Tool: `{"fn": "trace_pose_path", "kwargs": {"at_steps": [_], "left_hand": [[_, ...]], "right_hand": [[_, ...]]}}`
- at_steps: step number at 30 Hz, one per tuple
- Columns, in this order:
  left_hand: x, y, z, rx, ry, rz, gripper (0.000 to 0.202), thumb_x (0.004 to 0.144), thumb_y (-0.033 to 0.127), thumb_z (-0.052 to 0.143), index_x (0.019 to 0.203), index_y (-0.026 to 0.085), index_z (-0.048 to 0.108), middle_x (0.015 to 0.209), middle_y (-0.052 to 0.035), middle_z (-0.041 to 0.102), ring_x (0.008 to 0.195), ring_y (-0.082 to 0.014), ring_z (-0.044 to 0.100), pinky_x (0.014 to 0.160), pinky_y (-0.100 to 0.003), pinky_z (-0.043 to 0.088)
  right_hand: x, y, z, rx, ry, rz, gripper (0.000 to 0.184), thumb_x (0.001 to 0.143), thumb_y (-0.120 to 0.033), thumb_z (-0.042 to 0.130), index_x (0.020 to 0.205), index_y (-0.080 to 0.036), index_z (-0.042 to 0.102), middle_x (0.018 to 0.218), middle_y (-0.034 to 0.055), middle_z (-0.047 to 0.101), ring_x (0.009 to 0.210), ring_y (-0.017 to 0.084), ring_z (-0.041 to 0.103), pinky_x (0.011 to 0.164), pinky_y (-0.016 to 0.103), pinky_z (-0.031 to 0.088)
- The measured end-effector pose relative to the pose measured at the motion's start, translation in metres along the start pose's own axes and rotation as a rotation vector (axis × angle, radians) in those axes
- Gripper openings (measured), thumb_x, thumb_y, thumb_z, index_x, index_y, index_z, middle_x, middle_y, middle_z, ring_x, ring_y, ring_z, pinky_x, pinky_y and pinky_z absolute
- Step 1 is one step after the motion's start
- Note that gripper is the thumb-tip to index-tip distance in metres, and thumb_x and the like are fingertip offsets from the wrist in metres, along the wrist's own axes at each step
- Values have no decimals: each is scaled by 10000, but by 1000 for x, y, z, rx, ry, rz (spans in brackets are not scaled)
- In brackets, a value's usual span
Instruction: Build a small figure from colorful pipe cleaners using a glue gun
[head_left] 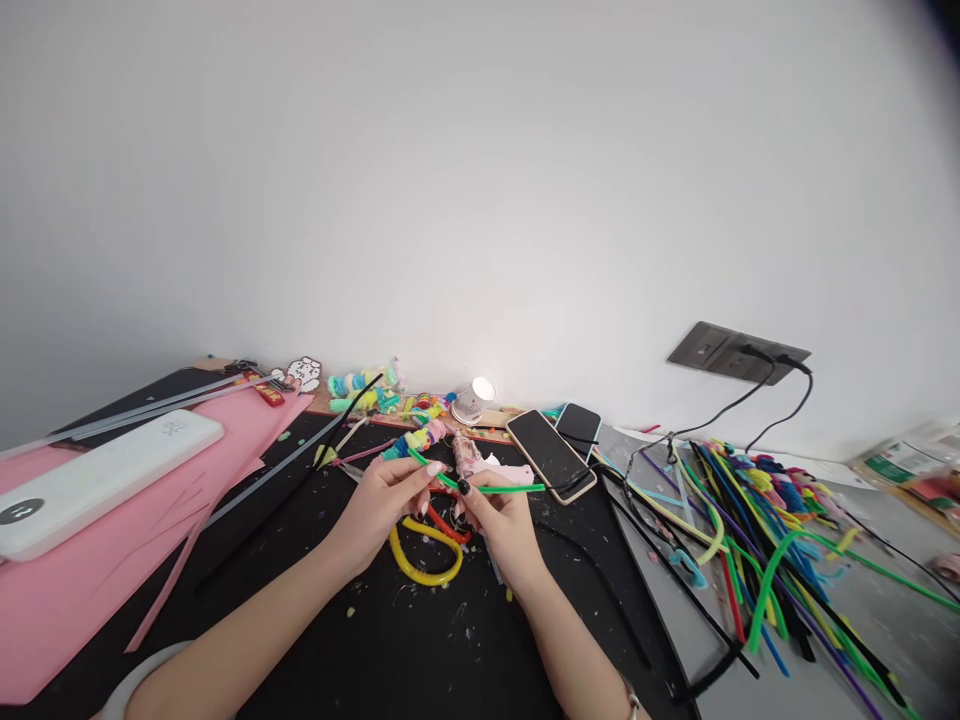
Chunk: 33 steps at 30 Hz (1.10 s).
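Observation:
A green pipe cleaner (517,489) runs between my two hands above the black tabletop. My left hand (390,500) pinches it near its left end, thumb and fingertips pressed together. My right hand (499,520) grips it with thumb and forefinger, and its free end sticks out to the right. Just below the hands lies a loop of yellow tube (426,580), with a red piece (450,525) beside it. Behind my fingers are a pale pink bundle (480,462) and a multicoloured fuzzy roll (414,440), both partly hidden.
To the left, a white power bank (112,480) rests on pink sheets (67,630). A phone (551,455) and a paper cup (474,402) stand behind the hands. Many coloured pipe cleaners (780,560) spread over the grey surface at right. Cables hang from a wall socket (739,352).

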<state>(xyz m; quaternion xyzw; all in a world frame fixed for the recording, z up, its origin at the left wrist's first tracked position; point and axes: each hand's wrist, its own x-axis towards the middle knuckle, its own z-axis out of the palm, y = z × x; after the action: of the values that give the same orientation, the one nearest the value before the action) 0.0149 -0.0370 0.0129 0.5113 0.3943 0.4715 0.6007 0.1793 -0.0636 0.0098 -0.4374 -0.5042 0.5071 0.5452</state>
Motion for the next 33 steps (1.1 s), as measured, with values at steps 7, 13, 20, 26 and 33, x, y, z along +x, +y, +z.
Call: {"fn": "trace_pose_path", "kwargs": {"at_steps": [7,13,20,26,33], "left_hand": [[1,4,-3,257,10,70,383,745,476,684,513,202,552,467,28,493,499,-150,468,555,-280,376],[0,1,-6,350,-195,60,370,762,442,681,533,202,515,503,43,460,478,-128,426,494,-256,314],[-4,1,-7,308,-494,-68,382,792,456,670,567,176,541,508,47,475,463,-91,374,460,-228,249],[-5,10,-10,274,-701,-155,325,755,441,698,598,162,644,517,24,560,419,-77,385,433,-222,250],[-5,8,-16,249,-823,-272,296,696,400,736,550,151,666,472,17,592,341,-55,363,365,-204,245]], "right_hand": [[1,3,-2,-40,-38,41,403,755,-558,714,705,-171,611,534,-32,540,441,74,362,454,215,253],[1,5,-7,-89,-69,15,448,799,-592,645,645,-184,539,503,-50,462,455,83,338,466,232,236],[1,2,-9,-140,-209,-8,526,842,-604,588,545,-181,493,490,-34,467,466,90,359,492,241,256],[-3,0,-5,-138,-324,28,534,830,-625,591,550,-182,486,501,-48,426,479,86,321,502,245,237],[-4,7,-7,-132,-494,65,517,836,-595,604,557,-175,490,530,-49,412,508,86,310,512,244,226]]}}
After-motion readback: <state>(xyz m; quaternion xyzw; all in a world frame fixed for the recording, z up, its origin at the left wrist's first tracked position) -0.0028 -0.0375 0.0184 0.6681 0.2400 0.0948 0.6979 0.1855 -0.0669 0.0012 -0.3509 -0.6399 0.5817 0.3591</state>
